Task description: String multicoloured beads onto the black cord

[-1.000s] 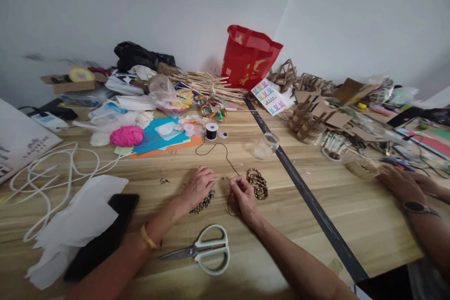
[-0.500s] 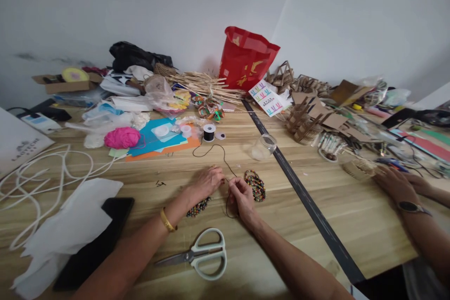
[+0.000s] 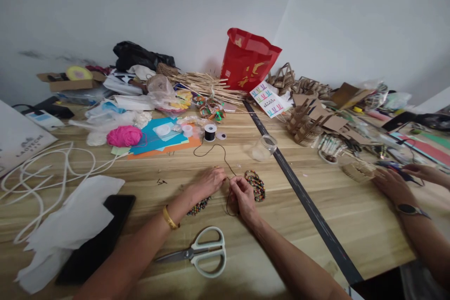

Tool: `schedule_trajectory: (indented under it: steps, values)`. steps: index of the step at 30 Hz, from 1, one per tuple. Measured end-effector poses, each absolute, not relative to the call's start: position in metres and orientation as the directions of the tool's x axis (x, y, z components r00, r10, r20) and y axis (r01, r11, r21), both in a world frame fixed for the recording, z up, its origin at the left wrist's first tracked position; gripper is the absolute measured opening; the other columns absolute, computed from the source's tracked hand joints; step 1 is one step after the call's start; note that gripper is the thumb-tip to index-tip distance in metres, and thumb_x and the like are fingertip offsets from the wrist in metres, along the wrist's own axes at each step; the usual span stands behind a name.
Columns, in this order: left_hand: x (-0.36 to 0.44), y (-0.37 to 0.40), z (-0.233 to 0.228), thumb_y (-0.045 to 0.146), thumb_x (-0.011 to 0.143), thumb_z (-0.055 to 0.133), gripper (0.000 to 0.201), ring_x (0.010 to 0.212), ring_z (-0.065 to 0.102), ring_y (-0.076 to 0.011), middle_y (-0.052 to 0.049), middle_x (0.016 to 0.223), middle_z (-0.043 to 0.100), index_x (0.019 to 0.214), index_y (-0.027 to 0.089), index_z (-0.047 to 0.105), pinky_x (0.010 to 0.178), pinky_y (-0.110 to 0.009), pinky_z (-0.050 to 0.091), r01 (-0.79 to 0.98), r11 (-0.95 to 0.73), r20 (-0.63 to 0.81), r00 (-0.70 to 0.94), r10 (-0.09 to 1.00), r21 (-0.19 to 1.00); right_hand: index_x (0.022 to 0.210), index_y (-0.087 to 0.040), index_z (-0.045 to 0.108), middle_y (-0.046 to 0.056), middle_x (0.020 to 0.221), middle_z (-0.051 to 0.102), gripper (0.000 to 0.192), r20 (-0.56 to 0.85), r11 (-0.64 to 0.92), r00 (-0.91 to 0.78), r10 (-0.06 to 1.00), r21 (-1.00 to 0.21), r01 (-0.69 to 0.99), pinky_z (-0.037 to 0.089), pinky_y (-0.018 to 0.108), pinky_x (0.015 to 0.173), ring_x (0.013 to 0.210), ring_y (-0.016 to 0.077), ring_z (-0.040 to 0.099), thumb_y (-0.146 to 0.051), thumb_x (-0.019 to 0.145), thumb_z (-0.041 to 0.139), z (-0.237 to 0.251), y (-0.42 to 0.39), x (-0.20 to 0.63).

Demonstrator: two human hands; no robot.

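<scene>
Seems to read LAOYECHE across the white bag [image 3: 26,145] at the far left edge, with smaller characters beneath, too blurred to make out. On the card [image 3: 267,98] near the red bag [image 3: 248,63], appears to say COFFEE, among rows of coloured figures. On the red bag itself, gold markings, too unclear to read.

Reaches in over the worktop [image 3: 288,239] with both forearms from the bottom edge, slanting them towards each other until almost meeting at the hands. With the left hand [image 3: 211,181], turns the back upwards and bends the fingers towards the right hand [image 3: 243,197]; cannot tell whether pinching anything there, because of the hidden tips. Wears a gold bangle [image 3: 170,218] on that wrist. With the right hand, pinches the black cord [image 3: 225,151] between thumb and forefinger, curling the other fingers inwards. Beyond that pinch, a loose, wavy length of cord towards the black spool [image 3: 210,133]; just beside the right hand, on its left, a small loop.

Close on the right of the same hand, a coil of beads [image 3: 256,186]; beside the left hand and partly hidden by it, a bunch of beads [image 3: 198,207]. Nearer the bottom edge, between the forearms, scissors [image 3: 190,253], with blades to the left and pale handles to the right.
</scene>
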State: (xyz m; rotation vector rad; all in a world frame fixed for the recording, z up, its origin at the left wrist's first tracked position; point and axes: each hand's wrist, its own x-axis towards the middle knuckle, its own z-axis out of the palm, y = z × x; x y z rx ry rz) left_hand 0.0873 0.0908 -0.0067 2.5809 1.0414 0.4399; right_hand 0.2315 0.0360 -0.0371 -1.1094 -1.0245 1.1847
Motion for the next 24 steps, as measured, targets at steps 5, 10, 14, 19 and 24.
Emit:
schedule_trajectory:
  steps: [5, 10, 14, 19, 24]
  values:
    - [0.072, 0.079, 0.003, 0.012, 0.084, 0.05, 0.019, 0.074, 0.062, -0.0176, -0.005, 0.076, 0.066, 0.075, 0.015, 0.067, 0.071, -0.027, 0.047, 0.639, -0.584, 0.184, 0.581, 0.793, 0.501, 0.072, -0.018, 0.053, -0.005, 0.055, 0.045, 0.033, 0.104, 0.111, 0.059, 0.993, -0.987, -0.119, 0.031, 0.019, 0.041, 0.045, 0.008, 0.038, -0.048, 0.074, 0.066, -0.031, 0.03, 0.23]
    - [0.044, 0.044, 0.003, 0.022, 0.076, 0.059, 0.013, 0.07, 0.065, -0.0172, -0.005, 0.075, 0.072, 0.08, 0.014, 0.068, 0.065, -0.025, 0.049, 0.344, -0.177, 0.076, 0.287, 0.955, 0.922, 0.075, -0.018, 0.055, 0.001, 0.068, 0.051, 0.022, 0.305, 0.306, -0.049, 0.951, -0.951, 0.04, 0.039, 0.023, 0.054, 0.062, 0.0132, 0.048, -0.038, 0.084, 0.057, -0.022, 0.013, 0.223]
    - [0.031, 0.008, -0.005, 0.027, 0.064, 0.069, 0.016, 0.065, 0.064, -0.0164, -0.004, 0.069, 0.071, 0.073, 0.014, 0.068, 0.061, -0.025, 0.049, 0.109, 0.113, -0.127, 0.129, 0.984, 0.988, 0.078, -0.018, 0.056, 0.003, 0.072, 0.054, 0.015, 0.445, 0.493, -0.258, 0.857, -0.855, 0.162, 0.041, 0.026, 0.061, 0.067, 0.0149, 0.05, -0.028, 0.088, 0.051, -0.024, 0.002, 0.219]
    - [0.033, -0.013, -0.011, 0.03, 0.055, 0.075, 0.022, 0.06, 0.062, -0.0158, -0.001, 0.061, 0.068, 0.067, 0.015, 0.067, 0.061, -0.026, 0.049, 0.01, 0.254, -0.254, 0.091, 0.963, 0.967, 0.082, -0.018, 0.057, 0.005, 0.072, 0.058, 0.012, 0.541, 0.636, -0.371, 0.755, -0.742, 0.212, 0.043, 0.027, 0.062, 0.068, 0.0159, 0.053, -0.022, 0.089, 0.049, -0.027, 0.0, 0.215]
    - [0.034, -0.01, -0.014, 0.03, 0.053, 0.077, 0.023, 0.061, 0.063, -0.0162, 0.0, 0.061, 0.069, 0.067, 0.015, 0.067, 0.062, -0.026, 0.05, 0.009, 0.265, -0.264, 0.116, 0.958, 0.964, 0.086, -0.018, 0.057, 0.006, 0.076, 0.06, 0.013, 0.562, 0.676, -0.412, 0.717, -0.705, 0.214, 0.045, 0.028, 0.066, 0.072, 0.0168, 0.054, -0.021, 0.091, 0.046, -0.024, 0.001, 0.215]
